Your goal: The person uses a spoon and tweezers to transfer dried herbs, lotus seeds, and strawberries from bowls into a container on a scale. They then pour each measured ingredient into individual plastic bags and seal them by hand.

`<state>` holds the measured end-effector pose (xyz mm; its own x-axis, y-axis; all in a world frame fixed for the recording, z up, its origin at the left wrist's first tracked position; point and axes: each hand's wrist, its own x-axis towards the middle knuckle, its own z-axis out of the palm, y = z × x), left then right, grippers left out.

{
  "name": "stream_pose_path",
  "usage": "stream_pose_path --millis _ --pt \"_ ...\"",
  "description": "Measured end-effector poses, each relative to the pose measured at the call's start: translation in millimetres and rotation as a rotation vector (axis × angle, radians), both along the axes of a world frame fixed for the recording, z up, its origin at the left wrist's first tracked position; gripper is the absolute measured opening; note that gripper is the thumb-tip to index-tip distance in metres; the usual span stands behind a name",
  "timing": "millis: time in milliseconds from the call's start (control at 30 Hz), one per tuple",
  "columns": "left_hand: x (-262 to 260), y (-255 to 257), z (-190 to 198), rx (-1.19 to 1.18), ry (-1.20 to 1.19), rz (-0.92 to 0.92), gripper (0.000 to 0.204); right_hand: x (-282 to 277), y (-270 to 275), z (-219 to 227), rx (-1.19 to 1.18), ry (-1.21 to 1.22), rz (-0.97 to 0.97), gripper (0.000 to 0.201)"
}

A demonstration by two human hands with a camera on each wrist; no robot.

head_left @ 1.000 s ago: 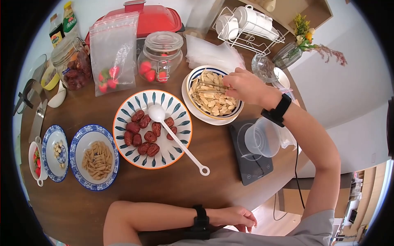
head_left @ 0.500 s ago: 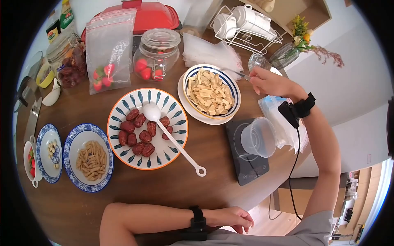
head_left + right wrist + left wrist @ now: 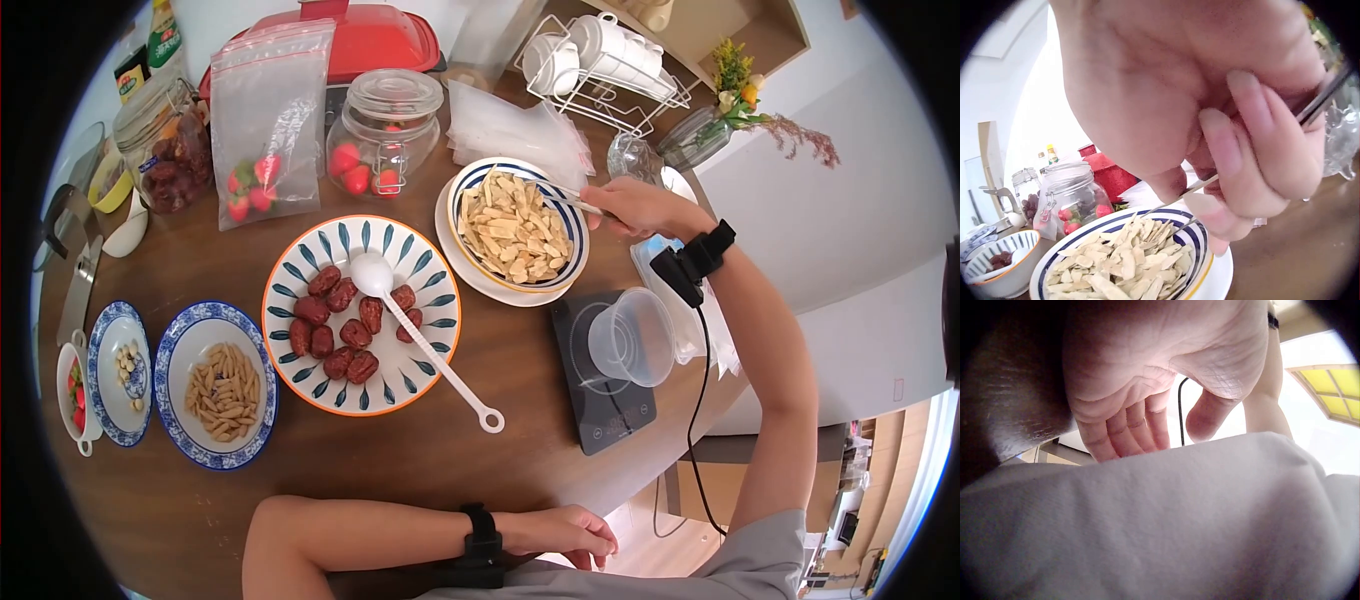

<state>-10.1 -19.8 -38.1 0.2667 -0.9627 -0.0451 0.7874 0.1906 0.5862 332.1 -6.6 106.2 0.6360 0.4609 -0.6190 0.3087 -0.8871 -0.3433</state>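
My right hand pinches thin metal tweezers at the right rim of a blue-and-white bowl. In the right wrist view the two prongs reach over the rim, their tips at a heap of pale dried slices. That bowl stands on a white plate. Nothing is held by my left hand, which hangs loosely curled at the table's near edge, close to a grey shirt.
Left of the bowl, a large patterned plate holds red dates and a white spoon. A clear plastic tub sits on a black scale. Behind are a strawberry jar, a zip bag and a cup rack.
My right hand drew back right from over the bowl with the tweezers, then came back left, so the prongs lie over the bowl's rim again. My left hand stays put.
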Motion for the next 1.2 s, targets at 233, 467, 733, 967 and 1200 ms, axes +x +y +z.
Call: stream_pose_path --millis 233,467,733,967,1200 --pt "0.1 1.1 1.4 -0.001 0.009 -0.002 0.030 -1.7 20.0 2.4 0.010 -0.008 0.055 0.047" --pt "0.7 0.1 0.8 0.000 -0.003 -0.008 0.031 -3.0 28.0 -2.4 0.095 0.033 0.090 0.046" --pt "0.6 1.6 2.3 -0.008 -0.010 -0.013 0.032 8.2 29.7 -16.7 0.135 0.068 0.100 0.047" --pt "0.3 1.3 2.1 -0.003 -0.006 -0.013 0.032 14.9 27.1 -26.2 0.210 0.088 0.109 0.046" --pt "0.9 2.2 2.7 -0.005 -0.017 -0.011 0.031 12.1 26.4 -23.9 0.191 0.095 0.033 0.044"
